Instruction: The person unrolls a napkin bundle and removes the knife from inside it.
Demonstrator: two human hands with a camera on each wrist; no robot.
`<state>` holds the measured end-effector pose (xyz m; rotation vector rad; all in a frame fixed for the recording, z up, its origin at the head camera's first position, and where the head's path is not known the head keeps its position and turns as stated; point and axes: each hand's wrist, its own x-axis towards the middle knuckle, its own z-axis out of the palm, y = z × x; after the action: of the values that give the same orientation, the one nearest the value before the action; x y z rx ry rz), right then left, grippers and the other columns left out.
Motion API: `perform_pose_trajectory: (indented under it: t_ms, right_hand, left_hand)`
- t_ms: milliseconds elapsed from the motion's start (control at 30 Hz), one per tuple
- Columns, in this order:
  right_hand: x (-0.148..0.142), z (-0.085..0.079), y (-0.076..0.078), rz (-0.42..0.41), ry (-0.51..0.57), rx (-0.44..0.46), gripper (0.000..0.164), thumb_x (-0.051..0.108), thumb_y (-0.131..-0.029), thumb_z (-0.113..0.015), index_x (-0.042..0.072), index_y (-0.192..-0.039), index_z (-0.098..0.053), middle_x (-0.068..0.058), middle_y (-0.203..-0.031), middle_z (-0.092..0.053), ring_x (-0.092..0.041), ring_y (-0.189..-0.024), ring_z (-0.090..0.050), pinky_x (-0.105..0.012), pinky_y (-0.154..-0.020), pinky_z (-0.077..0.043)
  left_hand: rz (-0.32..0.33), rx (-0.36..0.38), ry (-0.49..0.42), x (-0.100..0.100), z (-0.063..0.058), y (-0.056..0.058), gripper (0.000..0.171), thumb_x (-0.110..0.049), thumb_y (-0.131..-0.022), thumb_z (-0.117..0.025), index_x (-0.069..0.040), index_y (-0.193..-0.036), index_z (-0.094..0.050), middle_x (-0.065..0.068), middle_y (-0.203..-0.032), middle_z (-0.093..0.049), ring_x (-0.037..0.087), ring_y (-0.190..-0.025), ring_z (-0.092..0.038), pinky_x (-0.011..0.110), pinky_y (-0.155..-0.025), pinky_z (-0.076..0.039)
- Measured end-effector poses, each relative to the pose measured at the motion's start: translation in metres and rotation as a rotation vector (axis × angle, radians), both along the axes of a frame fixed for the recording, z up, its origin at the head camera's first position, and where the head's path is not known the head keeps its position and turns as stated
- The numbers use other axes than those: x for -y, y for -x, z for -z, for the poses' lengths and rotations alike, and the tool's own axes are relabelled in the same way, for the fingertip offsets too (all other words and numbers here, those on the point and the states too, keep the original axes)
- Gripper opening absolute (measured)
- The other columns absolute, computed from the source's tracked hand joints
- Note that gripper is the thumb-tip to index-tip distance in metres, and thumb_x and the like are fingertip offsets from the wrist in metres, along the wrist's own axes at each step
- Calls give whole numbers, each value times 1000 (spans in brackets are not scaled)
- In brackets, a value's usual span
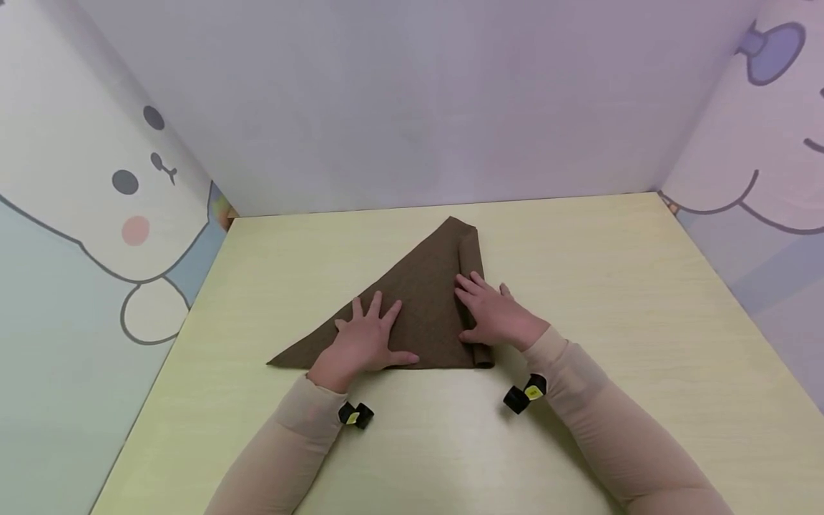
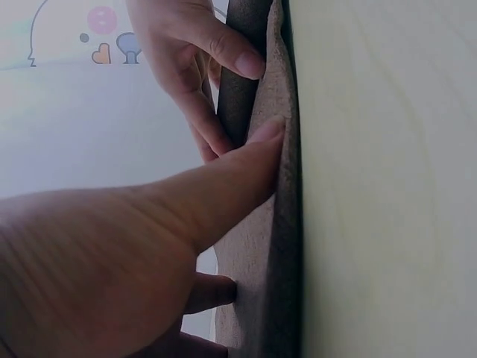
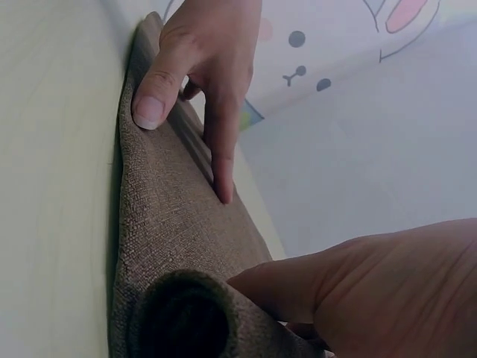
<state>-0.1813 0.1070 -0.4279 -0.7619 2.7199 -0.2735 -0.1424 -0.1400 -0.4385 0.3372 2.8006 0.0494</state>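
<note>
A brown cloth (image 1: 425, 307) lies on the table as a triangle, its right side rolled into a narrow tube (image 1: 473, 257). The tube's hollow near end (image 3: 186, 321) shows in the right wrist view. My left hand (image 1: 360, 343) rests on the flat part with fingers spread, its thumb (image 2: 246, 160) by the near edge. Over the rolled side lies my right hand (image 1: 498, 315); its fingertips touch the cloth just left of the tube, and the thumb rests nearer the front. Part of the tube is hidden under that hand.
The pale wooden table (image 1: 644, 343) extends around the cloth. A plain wall (image 1: 412, 107) stands behind it, and panels with cartoon drawings (image 1: 135, 179) border both sides. Small black devices (image 1: 524, 395) are strapped at both wrists.
</note>
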Motion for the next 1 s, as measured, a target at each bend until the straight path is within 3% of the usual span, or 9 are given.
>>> perform_pose_trajectory:
  t_ms: [500,1000]
  right_hand:
    - [-7,-5,-3,17,20,-2,86,34,-83,-75,1,-149,-31,-12,-160,-13,-33,-146,-6,-70,-104,-15]
    - [-3,-8,-3,21,9,26,87,34,-84,-74,2,-151,-28,-12,-160,-12,-32,-146,-7,-68,-105,-15]
  left_hand:
    - [-1,-9,28,-1,-3,2,113,-82,-67,-60,-26,-156,-18,23,-158,-11,49,-141,-9,74,-88,-32]
    - [4,-31,31,15,-2,-8,112,-80,-69,-60,-22,-155,-20,25,-156,-13,52,-140,-12,75,-86,-34]
